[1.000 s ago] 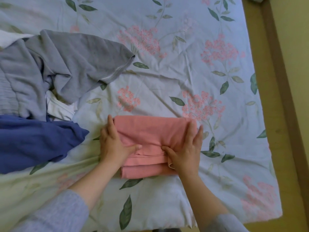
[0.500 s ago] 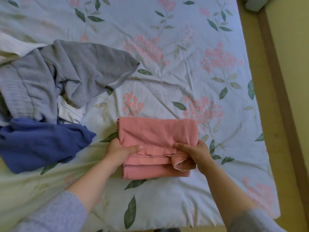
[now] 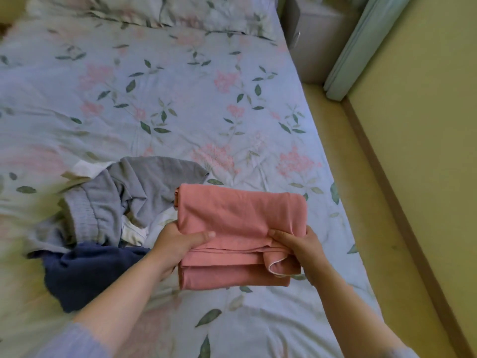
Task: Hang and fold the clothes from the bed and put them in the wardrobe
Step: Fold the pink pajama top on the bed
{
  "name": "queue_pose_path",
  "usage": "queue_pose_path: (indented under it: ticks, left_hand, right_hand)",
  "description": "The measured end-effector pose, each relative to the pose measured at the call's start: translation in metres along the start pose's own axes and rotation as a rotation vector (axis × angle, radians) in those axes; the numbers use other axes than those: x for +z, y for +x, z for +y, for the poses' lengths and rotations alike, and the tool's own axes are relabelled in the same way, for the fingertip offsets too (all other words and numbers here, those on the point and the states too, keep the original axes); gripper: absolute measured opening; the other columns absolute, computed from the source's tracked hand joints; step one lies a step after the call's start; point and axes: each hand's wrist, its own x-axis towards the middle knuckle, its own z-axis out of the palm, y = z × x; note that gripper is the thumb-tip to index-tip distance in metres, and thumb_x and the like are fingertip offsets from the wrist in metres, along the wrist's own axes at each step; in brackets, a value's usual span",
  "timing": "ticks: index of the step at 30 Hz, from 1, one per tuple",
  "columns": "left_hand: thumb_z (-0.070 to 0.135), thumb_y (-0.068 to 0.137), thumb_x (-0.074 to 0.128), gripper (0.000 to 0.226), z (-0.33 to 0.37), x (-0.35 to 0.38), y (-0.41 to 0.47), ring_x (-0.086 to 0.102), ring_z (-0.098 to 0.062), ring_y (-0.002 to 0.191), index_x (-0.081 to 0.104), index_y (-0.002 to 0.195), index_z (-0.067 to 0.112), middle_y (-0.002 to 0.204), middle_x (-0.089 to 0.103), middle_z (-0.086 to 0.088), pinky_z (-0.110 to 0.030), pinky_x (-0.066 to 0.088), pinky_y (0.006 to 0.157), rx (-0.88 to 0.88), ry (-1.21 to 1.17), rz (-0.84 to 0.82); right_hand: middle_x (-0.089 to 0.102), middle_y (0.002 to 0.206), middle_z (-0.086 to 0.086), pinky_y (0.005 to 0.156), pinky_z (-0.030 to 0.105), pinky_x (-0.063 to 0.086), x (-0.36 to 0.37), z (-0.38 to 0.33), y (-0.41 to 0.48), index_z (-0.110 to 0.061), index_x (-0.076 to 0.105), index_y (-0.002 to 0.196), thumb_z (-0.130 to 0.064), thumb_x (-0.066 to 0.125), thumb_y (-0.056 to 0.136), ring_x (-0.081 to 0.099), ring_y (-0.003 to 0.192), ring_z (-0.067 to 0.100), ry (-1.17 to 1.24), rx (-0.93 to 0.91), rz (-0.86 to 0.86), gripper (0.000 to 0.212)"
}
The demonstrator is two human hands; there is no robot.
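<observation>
Over floral bed (image 3: 180, 99), folded pink garment (image 3: 240, 218), left hand (image 3: 178, 244) and right hand (image 3: 302, 246) fingers clamped on its ends

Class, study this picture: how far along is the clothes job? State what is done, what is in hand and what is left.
Done: the pink garment is folded into a flat stack. In hand: the left hand and right hand grip its near edge. Left: the grey garment, a white garment and the dark blue garment lie crumpled on the bed; no wardrobe shows.
</observation>
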Motion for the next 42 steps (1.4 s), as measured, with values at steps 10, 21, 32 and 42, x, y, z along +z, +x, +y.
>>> queue_pose_path:
  ticks: [10,21,32,42]
  left_hand:
    - [0.017,0.048,0.092,0.054,0.157,0.011,-0.092,0.073,-0.027,0.086,0.073,0.098,0.007,0.094,0.076,-0.01,-0.032,0.058,0.073,0.227,-0.043,-0.112]
    - [0.028,0.054,0.087,0.057,0.333,0.035,-0.223,0.073,-0.022,0.091,0.071,0.106,0.011,0.1,0.076,-0.004,-0.026,0.057,0.071,0.555,0.023,-0.291]
    - [0.025,0.058,0.089,0.056,0.421,0.077,-0.328,0.072,-0.024,0.096,0.069,0.109,0.012,0.105,0.074,-0.006,-0.032,0.055,0.078,0.773,-0.047,-0.212]
    - [0.02,0.061,0.082,0.05,0.426,0.131,-0.378,0.071,-0.023,0.097,0.07,0.109,0.01,0.105,0.074,-0.007,-0.031,0.056,0.077,0.842,-0.115,-0.049]
  right_hand:
    - [0.077,0.087,0.006,0.077,0.041,0.06,-0.048,-0.147,-0.105,-0.014,0.07,0.101,-0.038,0.096,0.043,0.074,0.081,0.023,0.094,-0.259,0.056,0.067]
    - [0.077,0.087,0.007,0.064,0.03,0.057,-0.119,-0.295,-0.236,-0.013,0.07,0.101,-0.042,0.092,0.039,0.074,0.08,0.022,0.171,-0.635,0.107,0.072]
    - [0.076,0.088,0.005,0.064,0.029,0.058,-0.194,-0.4,-0.305,-0.017,0.066,0.104,-0.037,0.098,0.04,0.074,0.08,0.02,0.172,-0.958,0.005,0.074]
    - [0.077,0.087,0.005,0.071,0.037,0.06,-0.242,-0.441,-0.293,-0.017,0.068,0.103,-0.026,0.091,0.059,0.074,0.08,0.021,0.125,-1.005,-0.147,0.05]
